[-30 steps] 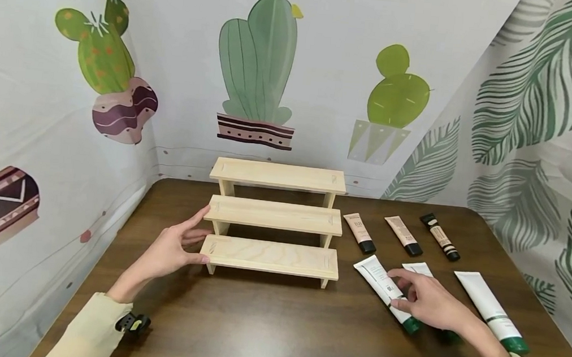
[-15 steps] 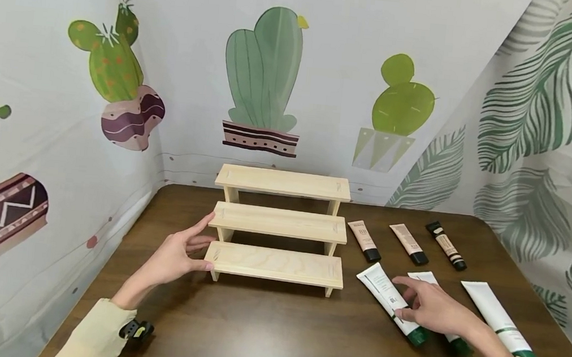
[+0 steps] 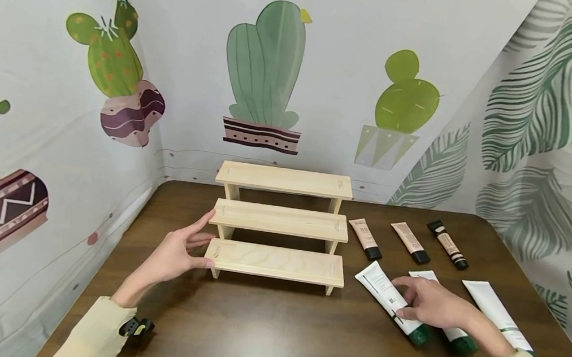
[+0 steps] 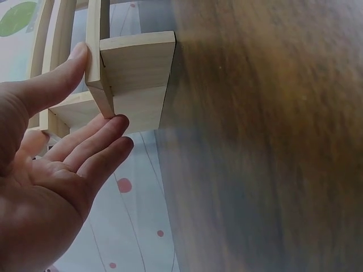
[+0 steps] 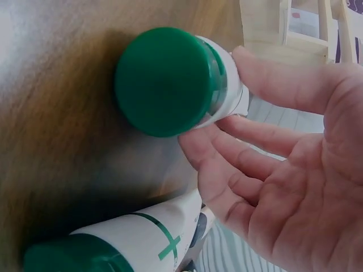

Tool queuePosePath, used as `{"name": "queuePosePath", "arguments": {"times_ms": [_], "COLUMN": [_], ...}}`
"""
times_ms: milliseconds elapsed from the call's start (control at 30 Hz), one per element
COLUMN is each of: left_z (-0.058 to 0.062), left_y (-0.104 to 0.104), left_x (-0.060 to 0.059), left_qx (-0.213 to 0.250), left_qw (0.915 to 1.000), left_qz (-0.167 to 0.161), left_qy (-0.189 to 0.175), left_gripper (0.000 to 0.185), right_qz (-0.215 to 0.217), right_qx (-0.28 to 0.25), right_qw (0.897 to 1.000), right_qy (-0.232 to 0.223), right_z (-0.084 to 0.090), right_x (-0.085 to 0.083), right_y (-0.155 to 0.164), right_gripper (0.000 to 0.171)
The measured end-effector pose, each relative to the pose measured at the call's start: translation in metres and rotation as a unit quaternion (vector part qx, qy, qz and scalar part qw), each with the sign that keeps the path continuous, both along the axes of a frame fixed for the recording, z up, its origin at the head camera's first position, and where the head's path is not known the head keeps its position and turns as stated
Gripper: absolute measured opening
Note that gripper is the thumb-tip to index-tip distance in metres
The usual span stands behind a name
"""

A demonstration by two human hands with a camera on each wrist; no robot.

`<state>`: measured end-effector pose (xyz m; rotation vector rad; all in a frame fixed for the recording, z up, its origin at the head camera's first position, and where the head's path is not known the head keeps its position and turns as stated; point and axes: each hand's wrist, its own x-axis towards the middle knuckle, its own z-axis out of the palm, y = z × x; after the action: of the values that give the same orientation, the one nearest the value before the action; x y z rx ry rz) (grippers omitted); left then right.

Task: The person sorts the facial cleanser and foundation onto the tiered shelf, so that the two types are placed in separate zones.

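Observation:
A pale wooden three-step shelf (image 3: 279,223) stands at the back middle of the dark table (image 3: 273,325). My left hand (image 3: 198,244) is at its left end with straight fingers. In the left wrist view the left hand (image 4: 99,88) has its thumb and fingertips touching the end of the shelf (image 4: 136,73). My right hand (image 3: 405,298) lies over a white tube (image 3: 381,286) with a green cap (image 3: 419,335). In the right wrist view the right hand (image 5: 221,105) pinches the tube just behind the green cap (image 5: 164,79), thumb on one side and fingers on the other.
Two more white green-capped tubes (image 3: 458,338) (image 3: 496,313) lie to the right of the held one. Behind them are two beige tubes (image 3: 366,238) (image 3: 409,243) and a dark one (image 3: 447,245). Printed cloth walls close in the table's left, back and right sides.
Both hands stay where they were, the left at the shelf's end and the right on the white tube. Only the head view has shifted a little.

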<state>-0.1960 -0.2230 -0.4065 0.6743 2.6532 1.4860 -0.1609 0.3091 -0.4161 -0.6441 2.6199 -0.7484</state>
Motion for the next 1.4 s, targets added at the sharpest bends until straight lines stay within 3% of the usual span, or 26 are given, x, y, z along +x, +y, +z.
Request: {"name": "queuePosePath", "arguments": {"times_ms": [300,433,567,633,767,867,1033,1233,1400], "left_z": [0.000,-0.001,-0.001,-0.001,-0.001,-0.006,-0.022,-0.031,-0.023], "left_y": [0.000,-0.001,-0.001,-0.001,-0.002,-0.003,-0.009,-0.011,-0.009], "left_x": [-0.001,0.000,0.002,0.002,0.001,-0.004,-0.015,-0.019,-0.012], "left_qx": [-0.002,-0.001,-0.008,-0.011,-0.010,-0.005,-0.003,-0.005,0.005], "left_qw": [1.0000,1.0000,0.9999,0.9999,0.9998,0.9999,1.0000,0.9999,0.9998], "left_qz": [-0.003,0.001,0.005,0.005,0.010,0.007,0.008,0.011,0.011], "left_qy": [0.004,0.004,0.007,0.006,0.010,0.008,0.004,-0.009,-0.015], "left_gripper": [0.103,0.104,0.105,0.104,0.105,0.105,0.108,0.107,0.107], "right_qz": [-0.005,0.000,-0.002,-0.005,0.004,0.011,-0.004,-0.017,-0.035], "right_qx": [-0.011,-0.032,-0.020,-0.005,0.011,0.011,0.009,-0.033,-0.092], "right_qw": [0.999,0.999,0.999,0.999,0.999,0.998,0.998,0.997,0.993], "right_qy": [-0.039,-0.044,-0.044,-0.052,-0.053,-0.054,-0.060,-0.069,-0.062], "right_z": [0.001,-0.001,-0.001,0.000,0.002,0.002,-0.001,-0.001,0.005], "right_x": [-0.004,-0.004,-0.004,-0.005,-0.007,-0.007,-0.007,0.000,0.004], "right_y": [0.002,0.003,0.001,0.000,-0.002,-0.003,-0.003,0.000,0.001], "right_gripper": [0.066,0.066,0.062,0.058,0.033,0.023,0.024,0.024,0.030]}}
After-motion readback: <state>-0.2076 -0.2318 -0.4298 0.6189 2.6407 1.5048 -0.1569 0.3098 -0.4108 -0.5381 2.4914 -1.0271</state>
